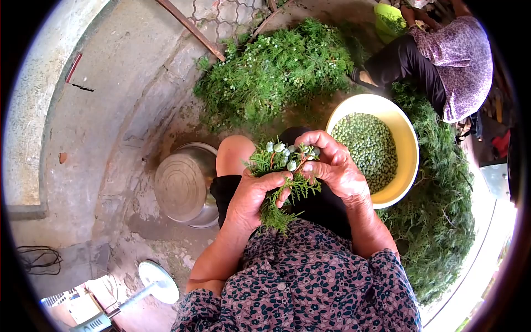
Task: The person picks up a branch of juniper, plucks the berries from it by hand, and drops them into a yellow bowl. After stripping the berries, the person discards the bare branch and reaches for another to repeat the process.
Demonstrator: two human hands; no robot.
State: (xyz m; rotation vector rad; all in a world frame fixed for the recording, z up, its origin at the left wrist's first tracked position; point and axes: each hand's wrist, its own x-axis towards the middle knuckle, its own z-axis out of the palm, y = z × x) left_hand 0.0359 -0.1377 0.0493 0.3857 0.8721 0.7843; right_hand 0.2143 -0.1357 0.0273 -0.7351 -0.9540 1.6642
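My left hand (251,196) is closed around a leafy evergreen sprig (281,213), with flat, scaly green foliage like arborvitae. Pale blue-green cones (279,148) cluster at the sprig's upper end, above my lap. My right hand (340,169) pinches at the right side of this cluster, thumb and fingers closed about a small cone there. Just beyond the right hand stands a yellow basin (408,160), holding a heap of loose green cones (368,146).
A pile of cut branches (276,74) lies ahead, and more branches (437,232) lie at the right. An upturned metal pot (180,187) sits left of my knee. At the upper right, another person (456,63) sits by a lime-green basin (381,25). A fan (159,282) stands lower left.
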